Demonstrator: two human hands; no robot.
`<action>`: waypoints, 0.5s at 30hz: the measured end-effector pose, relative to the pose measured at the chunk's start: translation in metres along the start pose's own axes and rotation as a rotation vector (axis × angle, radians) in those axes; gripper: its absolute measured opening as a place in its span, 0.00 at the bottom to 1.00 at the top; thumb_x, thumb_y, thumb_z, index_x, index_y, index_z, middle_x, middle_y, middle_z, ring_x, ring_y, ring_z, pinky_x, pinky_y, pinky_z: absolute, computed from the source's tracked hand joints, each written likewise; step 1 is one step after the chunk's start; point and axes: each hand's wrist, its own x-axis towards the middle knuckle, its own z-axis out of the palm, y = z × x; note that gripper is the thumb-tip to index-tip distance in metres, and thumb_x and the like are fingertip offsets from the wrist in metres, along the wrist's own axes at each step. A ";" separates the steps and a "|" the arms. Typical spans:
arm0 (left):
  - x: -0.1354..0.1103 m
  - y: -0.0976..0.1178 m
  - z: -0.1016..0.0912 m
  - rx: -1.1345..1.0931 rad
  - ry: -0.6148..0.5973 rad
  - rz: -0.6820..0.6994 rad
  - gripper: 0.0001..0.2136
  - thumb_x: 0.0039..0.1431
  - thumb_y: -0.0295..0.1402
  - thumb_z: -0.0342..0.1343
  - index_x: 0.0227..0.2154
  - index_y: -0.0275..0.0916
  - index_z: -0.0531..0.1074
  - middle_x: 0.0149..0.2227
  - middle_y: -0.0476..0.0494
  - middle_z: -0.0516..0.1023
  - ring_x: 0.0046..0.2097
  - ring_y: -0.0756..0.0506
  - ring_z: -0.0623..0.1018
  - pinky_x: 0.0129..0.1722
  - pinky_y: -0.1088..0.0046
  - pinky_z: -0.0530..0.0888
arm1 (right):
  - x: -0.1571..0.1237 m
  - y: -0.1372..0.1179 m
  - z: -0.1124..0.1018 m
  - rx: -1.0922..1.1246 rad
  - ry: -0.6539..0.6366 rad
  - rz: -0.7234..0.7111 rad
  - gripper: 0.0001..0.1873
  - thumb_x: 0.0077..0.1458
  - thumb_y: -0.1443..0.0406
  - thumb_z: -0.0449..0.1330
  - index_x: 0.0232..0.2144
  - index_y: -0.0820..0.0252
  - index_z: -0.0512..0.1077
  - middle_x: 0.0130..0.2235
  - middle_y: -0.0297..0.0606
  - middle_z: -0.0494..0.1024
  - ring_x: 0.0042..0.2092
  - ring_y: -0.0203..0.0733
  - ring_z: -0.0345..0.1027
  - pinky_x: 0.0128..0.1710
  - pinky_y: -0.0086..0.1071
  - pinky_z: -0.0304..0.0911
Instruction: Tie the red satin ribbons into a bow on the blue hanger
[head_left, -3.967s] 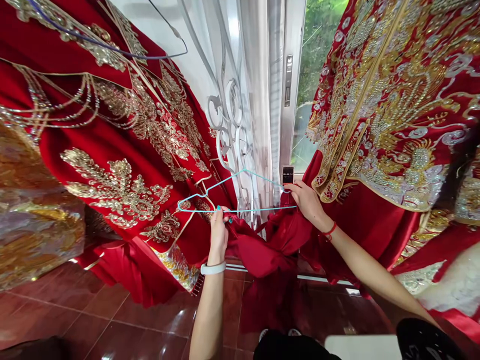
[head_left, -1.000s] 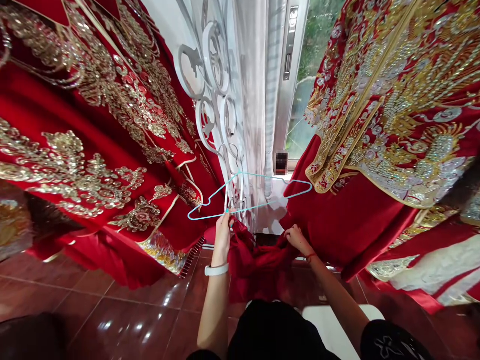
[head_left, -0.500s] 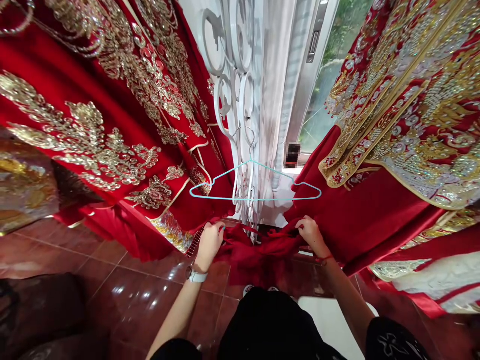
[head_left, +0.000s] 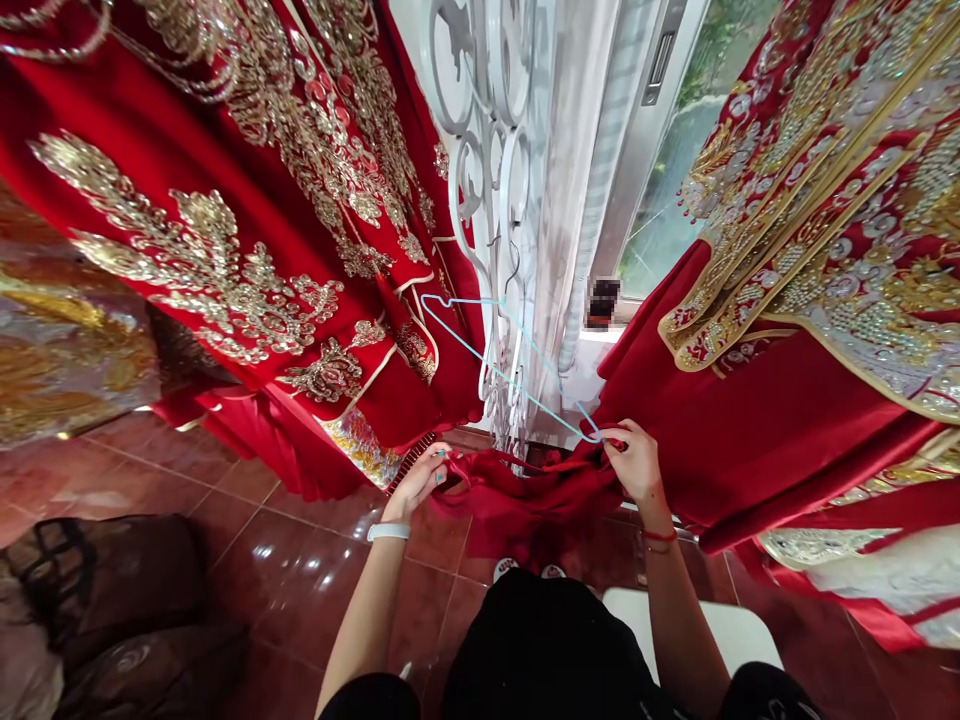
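Observation:
A dark red garment (head_left: 529, 500) hangs between my hands, stretched by its top edge. My left hand (head_left: 421, 478) is closed on its left end. At the other end my right hand (head_left: 634, 457) is closed on the cloth, and its fingertips meet the lower right corner of a light blue hanger (head_left: 510, 375). The hanger hangs by its metal hook from the white scrollwork stand (head_left: 491, 200) and tilts steeply, right corner down, left corner up. Exactly how the cloth lies against the hanger corner is hard to make out.
Red gowns with gold beading (head_left: 225, 250) hang on the left, and more embroidered red gowns (head_left: 817, 250) on the right. A window (head_left: 675, 170) is behind. A white stool (head_left: 720, 635) stands by my right arm; dark bags (head_left: 127, 600) lie on the tiled floor (head_left: 300, 560).
The hanger has gone from level to tilted, its right corner pulled down to my right hand. My right hand has moved slightly right. The view has shifted a little.

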 end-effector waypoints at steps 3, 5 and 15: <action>0.004 -0.009 0.003 -0.123 0.048 -0.022 0.16 0.47 0.33 0.69 0.37 0.40 0.70 0.28 0.54 0.74 0.29 0.52 0.75 0.31 0.79 0.70 | 0.000 -0.006 -0.001 0.040 -0.016 0.009 0.14 0.49 0.66 0.55 0.27 0.54 0.83 0.31 0.38 0.75 0.31 0.41 0.69 0.34 0.34 0.65; 0.008 -0.015 0.009 -0.158 0.065 -0.040 0.18 0.47 0.34 0.69 0.40 0.41 0.70 0.28 0.54 0.74 0.31 0.51 0.76 0.33 0.76 0.73 | -0.001 -0.010 0.001 0.057 -0.015 0.018 0.14 0.49 0.66 0.56 0.27 0.54 0.83 0.31 0.38 0.75 0.32 0.41 0.69 0.34 0.34 0.65; 0.013 -0.035 0.041 0.604 -0.074 -0.152 0.14 0.52 0.24 0.59 0.42 0.39 0.69 0.27 0.54 0.72 0.25 0.52 0.75 0.28 0.77 0.74 | 0.002 -0.039 -0.003 0.154 0.084 0.073 0.13 0.50 0.65 0.58 0.28 0.53 0.84 0.31 0.37 0.75 0.33 0.40 0.68 0.34 0.33 0.64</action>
